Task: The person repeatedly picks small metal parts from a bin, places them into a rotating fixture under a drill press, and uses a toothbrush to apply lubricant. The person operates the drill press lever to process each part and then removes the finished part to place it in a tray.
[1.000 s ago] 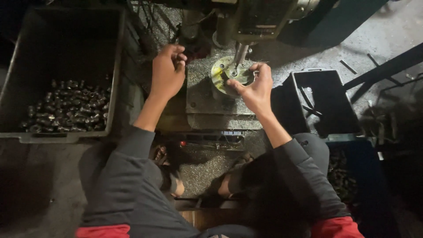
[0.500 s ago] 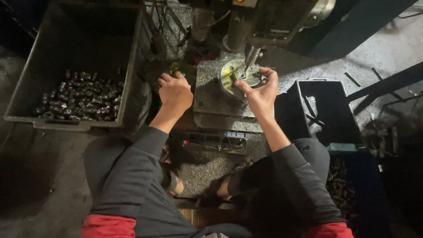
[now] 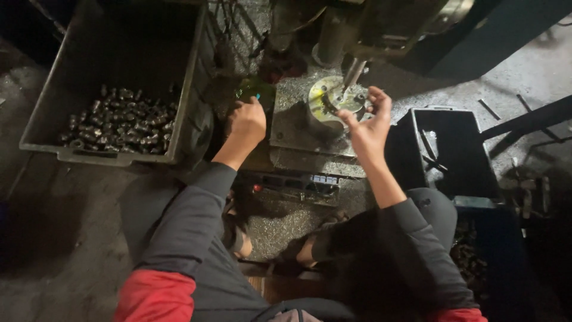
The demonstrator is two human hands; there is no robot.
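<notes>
At the machine bench (image 3: 298, 128) | round yellowish fixture plate (image 3: 333, 98) under the spindle (image 3: 353, 73) | right hand (image 3: 368, 122) raised just beside the plate, fingers spread, holding nothing | left hand (image 3: 247, 121) curled at the bench's left edge near a green object (image 3: 253, 89), grasp cannot be told | grey bin (image 3: 113, 89) of small metal parts (image 3: 116, 128) at left | black bin (image 3: 447, 149) at right.
</notes>
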